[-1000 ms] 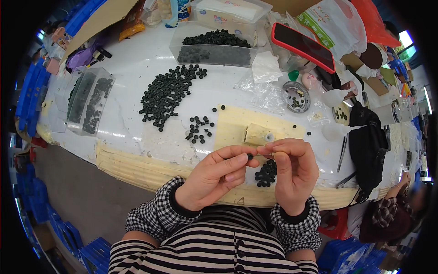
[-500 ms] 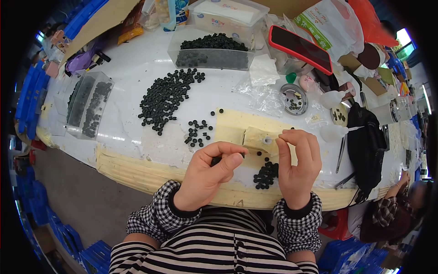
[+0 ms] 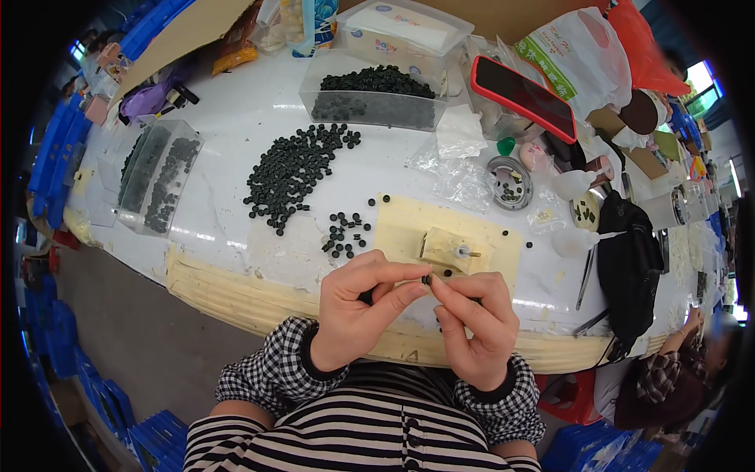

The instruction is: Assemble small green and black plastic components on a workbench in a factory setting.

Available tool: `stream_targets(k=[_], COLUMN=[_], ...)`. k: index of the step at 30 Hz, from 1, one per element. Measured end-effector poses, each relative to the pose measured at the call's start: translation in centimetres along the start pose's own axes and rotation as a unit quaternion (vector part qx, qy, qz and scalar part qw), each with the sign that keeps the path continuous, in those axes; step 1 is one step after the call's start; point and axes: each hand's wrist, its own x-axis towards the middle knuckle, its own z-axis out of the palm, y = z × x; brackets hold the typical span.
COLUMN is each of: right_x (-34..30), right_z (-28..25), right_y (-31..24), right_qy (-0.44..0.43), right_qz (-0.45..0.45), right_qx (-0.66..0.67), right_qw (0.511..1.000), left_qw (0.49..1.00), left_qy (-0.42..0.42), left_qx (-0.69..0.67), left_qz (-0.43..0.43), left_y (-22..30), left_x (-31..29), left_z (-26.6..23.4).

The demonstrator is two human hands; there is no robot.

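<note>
A small black round piece [image 3: 427,279], like a rubber grommet, is pinched between the thumb and index finger of my left hand [image 3: 358,307]. More dark material shows inside that hand's curled fingers. My right hand [image 3: 481,326] meets it from the other side, a fingertip pressed on the same piece and the thumb lower down. Just beyond the hands stands a yellowish block [image 3: 442,247] with a white collar and a thin metal pin [image 3: 474,254] sticking out sideways. It rests on a yellow sheet [image 3: 397,224]. A small heap of black pieces is mostly hidden behind my right hand.
Loose black round pieces [image 3: 291,169] spread across the table left of the block. Clear bins of them [image 3: 377,110] [image 3: 161,181] stand behind and at left. A red-cased phone [image 3: 523,98], round dish [image 3: 510,182], tweezers [image 3: 586,279] and black bag [image 3: 629,267] lie right. Another person sits far right.
My right hand has left the pin on the block and come down and left to my left hand. A black piece now sits between the fingertips of both.
</note>
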Motion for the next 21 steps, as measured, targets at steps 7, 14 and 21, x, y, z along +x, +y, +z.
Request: stream_targets(k=[7, 14, 21], right_x=[0.0, 0.0, -0.1], right_z=[0.3, 0.3, 0.3], right_y=[0.3, 0.4, 0.4], right_qy=[0.021, 0.010, -0.001], right_qz=[-0.013, -0.018, -0.010], right_qx=[-0.014, -0.017, -0.002], right_qw=[1.000, 1.000, 1.000], left_qw=[0.999, 1.000, 0.999], left_qy=[-0.019, -0.004, 0.010], left_qx=[0.026, -0.017, 0.020], left_qz=[-0.008, -0.026, 0.025], left_y=[0.5, -0.2, -0.5], left_x=[0.0, 0.0, 0.1], left_z=[0.1, 0.0, -0.1])
